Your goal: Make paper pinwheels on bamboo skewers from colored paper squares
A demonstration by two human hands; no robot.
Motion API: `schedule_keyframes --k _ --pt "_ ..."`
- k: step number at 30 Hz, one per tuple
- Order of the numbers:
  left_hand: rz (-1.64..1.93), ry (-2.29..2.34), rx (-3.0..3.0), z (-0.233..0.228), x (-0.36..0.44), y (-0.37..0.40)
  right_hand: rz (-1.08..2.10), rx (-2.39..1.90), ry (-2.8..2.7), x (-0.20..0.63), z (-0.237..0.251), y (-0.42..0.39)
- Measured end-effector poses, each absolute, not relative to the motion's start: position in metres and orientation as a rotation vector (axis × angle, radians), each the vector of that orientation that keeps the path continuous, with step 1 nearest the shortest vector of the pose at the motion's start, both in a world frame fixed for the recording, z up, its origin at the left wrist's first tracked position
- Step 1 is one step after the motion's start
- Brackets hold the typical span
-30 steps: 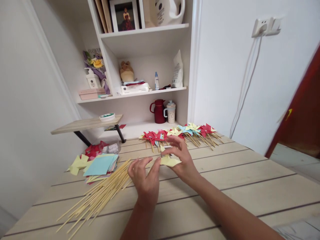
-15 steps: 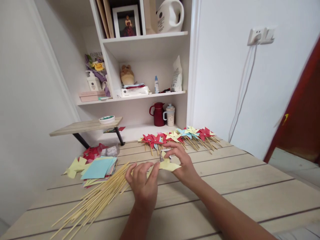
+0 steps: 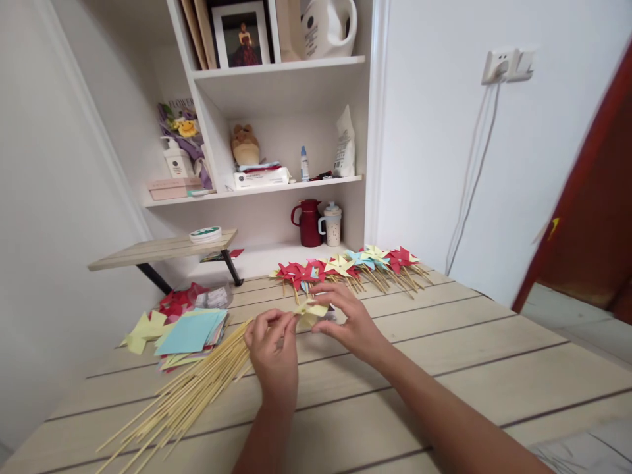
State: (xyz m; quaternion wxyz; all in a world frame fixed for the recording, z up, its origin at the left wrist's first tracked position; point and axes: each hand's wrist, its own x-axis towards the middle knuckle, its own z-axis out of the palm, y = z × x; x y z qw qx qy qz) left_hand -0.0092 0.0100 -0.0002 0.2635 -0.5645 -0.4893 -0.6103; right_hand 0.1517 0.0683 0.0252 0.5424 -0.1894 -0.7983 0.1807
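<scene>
A pale yellow paper pinwheel (image 3: 312, 311) is held up above the table between my two hands. My left hand (image 3: 274, 349) is closed, its thumb and fingers pinching the pinwheel's left side. On the other side, my right hand (image 3: 353, 324) curls around a blade, with fingertips at its upper edge and the thumb below. Behind the right fingers, a small greyish thing (image 3: 330, 314) is mostly hidden and I cannot make it out. Long thin wooden sticks (image 3: 197, 388) lie in a loose bundle left of my left hand.
Finished red, yellow and blue pinwheels on sticks (image 3: 340, 266) lie along the table's back. Stacked coloured paper squares (image 3: 192, 332), a yellow pinwheel (image 3: 144, 331) and a clear box (image 3: 214, 297) sit at left, near a small raised shelf (image 3: 162, 249). A red jug (image 3: 310, 224) stands behind.
The yellow pinwheel has moved slightly left and turned, its folded blades now facing more upward. My left hand has tightened into a pinch, and my right fingers have shifted along the blade.
</scene>
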Motion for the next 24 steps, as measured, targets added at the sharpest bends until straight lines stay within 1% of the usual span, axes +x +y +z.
schedule_keyframes --k 4,7,15,24 --pt "-1.84 -1.434 -1.55 -0.005 -0.009 0.014 0.651 -0.546 -1.875 0.153 0.025 0.068" --pt "-1.914 -1.486 -1.557 -0.006 -0.008 0.014 0.749 -0.572 -1.832 0.156 0.026 0.067" --pt "-1.964 -1.523 -1.717 -0.008 -0.001 0.016 0.8 -0.605 -1.772 0.155 0.03 0.065" --pt "-2.095 -1.584 -1.662 0.0 0.002 0.013 0.886 -0.611 -1.737 0.156 0.027 0.068"
